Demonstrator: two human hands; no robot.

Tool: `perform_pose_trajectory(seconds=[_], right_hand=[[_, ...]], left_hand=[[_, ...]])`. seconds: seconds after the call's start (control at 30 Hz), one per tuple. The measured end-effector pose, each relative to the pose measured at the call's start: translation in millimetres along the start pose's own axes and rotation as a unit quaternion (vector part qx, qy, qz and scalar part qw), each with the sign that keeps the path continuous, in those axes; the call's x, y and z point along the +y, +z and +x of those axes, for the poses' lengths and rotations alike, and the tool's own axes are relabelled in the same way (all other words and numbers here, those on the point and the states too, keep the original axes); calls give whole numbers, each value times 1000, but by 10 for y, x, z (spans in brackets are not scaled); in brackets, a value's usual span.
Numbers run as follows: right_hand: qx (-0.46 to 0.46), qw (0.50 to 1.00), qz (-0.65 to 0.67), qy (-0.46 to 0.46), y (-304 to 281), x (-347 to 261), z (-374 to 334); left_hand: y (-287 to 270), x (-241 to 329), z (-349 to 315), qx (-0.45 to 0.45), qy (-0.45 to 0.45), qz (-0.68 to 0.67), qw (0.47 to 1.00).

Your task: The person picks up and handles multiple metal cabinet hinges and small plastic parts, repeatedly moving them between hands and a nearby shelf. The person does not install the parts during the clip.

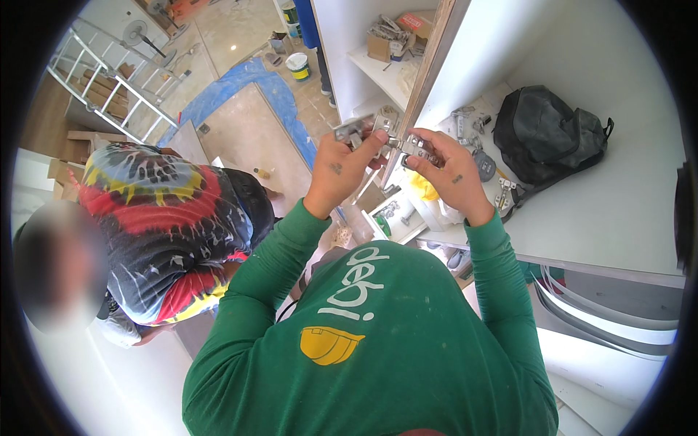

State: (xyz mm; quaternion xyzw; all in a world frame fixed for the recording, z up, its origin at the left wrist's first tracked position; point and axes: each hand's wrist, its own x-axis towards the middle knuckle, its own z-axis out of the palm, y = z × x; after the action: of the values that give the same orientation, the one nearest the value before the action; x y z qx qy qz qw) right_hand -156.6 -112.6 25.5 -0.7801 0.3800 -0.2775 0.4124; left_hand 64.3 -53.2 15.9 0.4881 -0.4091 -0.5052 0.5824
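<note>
Both my hands are raised in front of my chest, close together by the edge of a cabinet panel. My left hand is closed round metal cabinet hinges, thumb on top. In my right hand, a shiny cabinet hinge is pinched between thumb and fingers. The metal parts almost meet between the hands; whether they are joined I cannot tell. More loose hinges lie on the white cabinet shelf, beside a round dark grey object.
A black backpack sits on the shelf. At my left bends a person in a tie-dye shirt. Beyond are a white ladder, a blue floor sheet and a paint bucket. An upper compartment holds an opened box.
</note>
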Motion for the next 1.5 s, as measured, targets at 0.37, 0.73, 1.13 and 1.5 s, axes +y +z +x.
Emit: perform_pose_trajectory(seconds=[0.37, 0.73, 1.13, 1.5], right_hand=[[-67, 900, 420, 93, 397, 268, -239], [4, 911, 397, 113, 354, 954, -807], [256, 797, 444, 319, 382, 1940, -2320], [325, 756, 504, 262, -422, 1423, -2339]], left_hand=[[106, -207, -60, -41, 43, 128, 990], [426, -775, -124, -7, -4, 166, 986], [2038, -2506, 1419, -202, 201, 511, 811], [2741, -2555, 2421, -236, 297, 555, 741]])
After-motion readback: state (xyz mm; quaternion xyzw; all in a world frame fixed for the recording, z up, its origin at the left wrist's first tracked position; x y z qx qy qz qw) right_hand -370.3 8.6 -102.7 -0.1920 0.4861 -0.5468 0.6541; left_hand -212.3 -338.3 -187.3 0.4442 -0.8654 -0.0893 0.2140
